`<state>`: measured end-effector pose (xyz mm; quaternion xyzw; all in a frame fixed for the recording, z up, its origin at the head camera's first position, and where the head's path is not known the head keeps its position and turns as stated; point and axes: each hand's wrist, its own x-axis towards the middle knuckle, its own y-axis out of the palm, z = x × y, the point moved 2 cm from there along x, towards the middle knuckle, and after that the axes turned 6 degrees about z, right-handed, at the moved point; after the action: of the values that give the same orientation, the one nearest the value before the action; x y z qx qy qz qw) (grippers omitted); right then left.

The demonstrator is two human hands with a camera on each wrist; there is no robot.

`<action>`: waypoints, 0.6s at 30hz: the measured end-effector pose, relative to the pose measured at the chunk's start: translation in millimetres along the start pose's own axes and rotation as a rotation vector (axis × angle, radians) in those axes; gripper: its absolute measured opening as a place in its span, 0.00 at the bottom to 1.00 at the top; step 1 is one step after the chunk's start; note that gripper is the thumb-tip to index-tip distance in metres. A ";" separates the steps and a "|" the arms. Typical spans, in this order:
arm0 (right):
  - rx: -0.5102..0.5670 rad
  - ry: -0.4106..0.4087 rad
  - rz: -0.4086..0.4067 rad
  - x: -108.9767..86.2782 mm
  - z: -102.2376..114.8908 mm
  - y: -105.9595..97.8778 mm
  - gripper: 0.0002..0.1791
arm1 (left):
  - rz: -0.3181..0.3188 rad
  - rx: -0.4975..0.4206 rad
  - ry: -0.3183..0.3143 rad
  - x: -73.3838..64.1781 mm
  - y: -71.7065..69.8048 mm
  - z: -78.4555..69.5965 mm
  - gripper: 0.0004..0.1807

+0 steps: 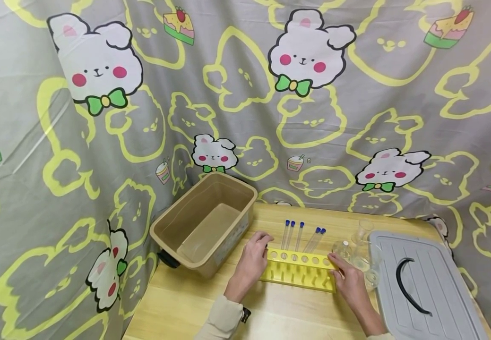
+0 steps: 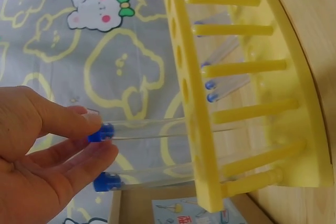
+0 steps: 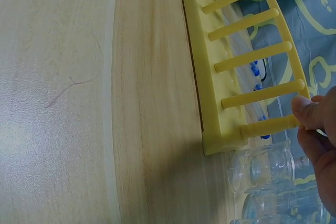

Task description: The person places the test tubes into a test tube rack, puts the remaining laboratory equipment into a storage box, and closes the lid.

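A yellow test tube rack (image 1: 298, 269) stands on the table between both hands. At its left end, my left hand (image 1: 251, 257) pinches the blue cap of a test tube (image 2: 149, 130) that passes through the rack's top bar. A second blue-capped test tube (image 2: 152, 177) sits in the rack beside it, its cap close under my fingers. My right hand (image 1: 349, 278) grips the rack's right end, thumb and fingertips at the top corner in the right wrist view. Behind the rack lie several blue-capped test tubes (image 1: 299, 236), caps pointing away.
A brown plastic bin (image 1: 202, 222) stands at the back left. Clear glassware (image 1: 361, 259) is grouped right of the rack, close to my right hand. A grey lid (image 1: 424, 283) with a black handle (image 1: 404, 283) lies at the right. A patterned curtain (image 1: 245, 118) hangs behind the table.
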<state>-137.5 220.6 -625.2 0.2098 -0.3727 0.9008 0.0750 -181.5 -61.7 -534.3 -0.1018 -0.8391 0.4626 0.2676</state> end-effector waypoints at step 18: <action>0.003 0.013 0.000 -1.2 -0.7 -0.3 0.28 | -0.050 -0.108 0.063 21.4 -2.9 -45.9 0.18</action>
<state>-136.6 221.4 -625.9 0.2042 -0.3706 0.9028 0.0772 -174.3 -21.2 -504.6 -0.1095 -0.8563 0.4064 0.2993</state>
